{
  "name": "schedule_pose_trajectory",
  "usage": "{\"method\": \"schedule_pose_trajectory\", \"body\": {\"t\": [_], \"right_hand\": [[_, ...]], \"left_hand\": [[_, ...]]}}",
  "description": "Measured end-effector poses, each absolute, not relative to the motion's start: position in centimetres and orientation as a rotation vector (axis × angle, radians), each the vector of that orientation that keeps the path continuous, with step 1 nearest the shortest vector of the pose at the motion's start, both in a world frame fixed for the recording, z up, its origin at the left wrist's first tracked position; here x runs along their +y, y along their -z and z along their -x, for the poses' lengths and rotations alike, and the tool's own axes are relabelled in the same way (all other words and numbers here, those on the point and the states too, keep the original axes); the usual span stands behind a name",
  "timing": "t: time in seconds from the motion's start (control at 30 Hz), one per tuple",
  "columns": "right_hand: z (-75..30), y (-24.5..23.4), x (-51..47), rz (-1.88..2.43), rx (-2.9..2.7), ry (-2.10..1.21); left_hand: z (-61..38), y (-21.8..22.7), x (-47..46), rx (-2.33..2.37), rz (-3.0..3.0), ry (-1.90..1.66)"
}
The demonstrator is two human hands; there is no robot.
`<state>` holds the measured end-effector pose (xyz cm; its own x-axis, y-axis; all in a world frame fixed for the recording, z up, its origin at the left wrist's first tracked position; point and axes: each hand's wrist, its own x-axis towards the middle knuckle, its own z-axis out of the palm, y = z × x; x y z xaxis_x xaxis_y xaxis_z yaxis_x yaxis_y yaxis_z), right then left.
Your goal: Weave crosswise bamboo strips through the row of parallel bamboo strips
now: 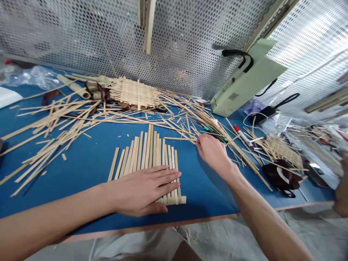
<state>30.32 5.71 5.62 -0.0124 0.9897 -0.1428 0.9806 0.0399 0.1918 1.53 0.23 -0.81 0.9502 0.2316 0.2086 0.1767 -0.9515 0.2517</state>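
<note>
My left hand (148, 186) lies flat, fingers stretched out, on a row of upright bamboo strips (148, 148) set side by side on the blue table. The tops of the strips are uneven, tallest in the middle. A crosswise pale strip (182, 200) shows at the lower right of the row; my left hand hides the rest of that edge. To the right, my right hand (213, 150) is closed, its fingertips pinching the end of a thin bamboo strip (179, 138) that points left above the row.
A woven bamboo piece (136, 92) lies at the back among loose strips (62, 137). Right of these are a paper bag (244, 83), a red-capped marker (243, 136), a dark pouch (281, 175) and another woven piece (284, 150). A person's hand (342, 188) shows at the right edge.
</note>
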Motion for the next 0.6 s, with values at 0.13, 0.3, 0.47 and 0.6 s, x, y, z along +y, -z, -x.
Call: {"method": "schedule_pose_trajectory", "body": {"t": [0.13, 0.3, 0.47, 0.6], "right_hand": [[-30.5, -5.3, 5.9, -2.012, 2.084, -0.033], [-30.9, -4.6, 5.7, -2.012, 2.103, -0.027], [-31.4, -3.7, 5.5, -2.033, 2.197, -0.049], [-31.9, -3.7, 5.9, -2.104, 2.286, -0.08]], "left_hand": [[-1.6, 0.7, 0.3, 0.299, -2.89, -0.36], [-1.7, 0.6, 0.4, 0.298, -2.91, -0.364], [-1.6, 0.6, 0.4, 0.303, -2.878, -0.388], [-1.6, 0.5, 0.3, 0.301, -2.826, -0.356]]}}
